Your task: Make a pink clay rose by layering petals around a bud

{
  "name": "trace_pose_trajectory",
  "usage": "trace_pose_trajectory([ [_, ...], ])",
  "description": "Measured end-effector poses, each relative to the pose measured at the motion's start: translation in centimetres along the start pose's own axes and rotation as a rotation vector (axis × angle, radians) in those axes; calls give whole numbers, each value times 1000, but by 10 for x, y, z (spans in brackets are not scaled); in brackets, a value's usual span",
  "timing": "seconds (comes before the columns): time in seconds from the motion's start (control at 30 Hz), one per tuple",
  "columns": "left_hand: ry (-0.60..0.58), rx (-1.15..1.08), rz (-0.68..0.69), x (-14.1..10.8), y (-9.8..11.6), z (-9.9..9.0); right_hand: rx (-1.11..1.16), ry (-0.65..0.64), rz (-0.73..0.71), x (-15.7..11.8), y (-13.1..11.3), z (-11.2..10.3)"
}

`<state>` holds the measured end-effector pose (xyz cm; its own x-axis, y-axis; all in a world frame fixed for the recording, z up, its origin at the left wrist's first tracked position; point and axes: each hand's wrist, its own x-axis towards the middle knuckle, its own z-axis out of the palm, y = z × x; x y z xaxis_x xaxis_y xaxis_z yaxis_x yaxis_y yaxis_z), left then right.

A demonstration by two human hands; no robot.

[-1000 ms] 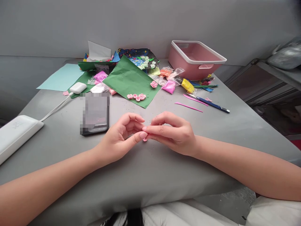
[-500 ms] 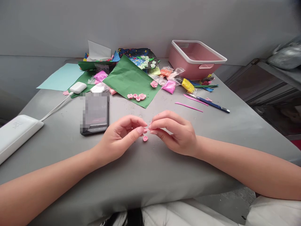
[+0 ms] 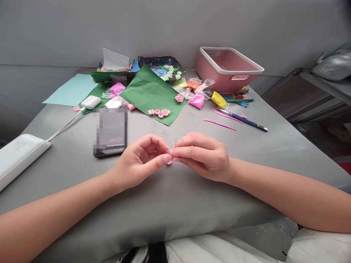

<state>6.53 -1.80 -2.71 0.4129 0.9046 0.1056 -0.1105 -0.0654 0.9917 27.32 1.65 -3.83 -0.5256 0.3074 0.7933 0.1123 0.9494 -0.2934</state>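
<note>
Your left hand (image 3: 141, 157) and right hand (image 3: 204, 156) together pinched a mostly hidden pink bit (image 3: 171, 152) near a rose (image 3: 169, 163); the phone (image 3: 115, 137) lay left on the worktop (image 3: 175, 197).

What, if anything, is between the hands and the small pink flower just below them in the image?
Nothing visible. The left hand and right hand come together just above the small pink flower in the image, partly hiding it; whether they touch it can't be told. The phone lies off to the left.
</note>
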Motion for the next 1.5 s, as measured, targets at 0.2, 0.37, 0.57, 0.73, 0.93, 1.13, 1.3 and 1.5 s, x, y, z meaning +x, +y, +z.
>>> trace_pose_trajectory([
  [0.2,128,239,28,0,-1,-5,114,147,300,3,0,-1],
  [0.37,190,152,0,2,-4,-8,178,112,459,4,2,-1],
  [0.57,190,222,-87,3,0,-7,311,133,524,2,4,1],
  [0.73,164,354,-35,0,-2,-11,350,115,659,2,4,0],
  [0.93,-175,628,29,1,-8,-12,398,169,541,1,6,1],
  [1.13,-227,633,43,5,-9,-16,330,88,574,5,3,-2],
  [1.3,-219,652,64,5,-11,-19,385,82,636,5,3,0],
  [1.5,-154,598,142,2,-15,-16,323,57,632,4,5,-2],
])
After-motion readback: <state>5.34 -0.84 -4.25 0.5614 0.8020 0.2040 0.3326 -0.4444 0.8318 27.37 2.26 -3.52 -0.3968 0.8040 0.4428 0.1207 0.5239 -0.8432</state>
